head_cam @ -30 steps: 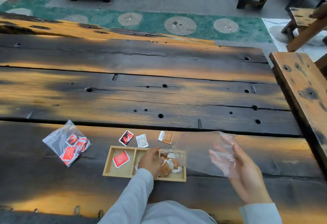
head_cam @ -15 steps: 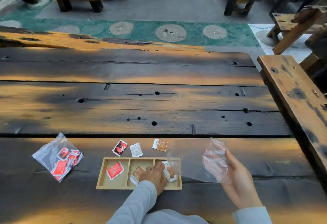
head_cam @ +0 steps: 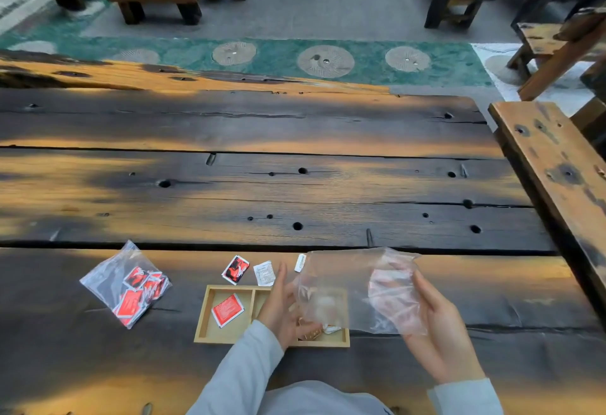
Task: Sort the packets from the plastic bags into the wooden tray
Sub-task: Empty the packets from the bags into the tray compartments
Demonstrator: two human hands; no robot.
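A light wooden tray [head_cam: 203, 326] with three compartments lies near the table's front edge. One red packet [head_cam: 227, 309] rests in its left compartment; brown and white packets [head_cam: 323, 330] show in the right one. My right hand [head_cam: 439, 326] grips a clear empty plastic bag [head_cam: 354, 286] held over the tray's right side. My left hand [head_cam: 282, 309] holds the bag's left edge above the middle compartment. A second bag [head_cam: 111, 276] with several red packets lies to the left.
Behind the tray lie a red-and-black packet [head_cam: 235, 269], a white packet [head_cam: 264, 273] and a third packet [head_cam: 300, 262] partly behind the bag. A wooden bench [head_cam: 557, 178] borders the dark plank table [head_cam: 295, 191] on the right.
My left hand lifted out of the tray and took the bag's left edge. The bag moved left over the tray's right compartment. The camera tilted up.
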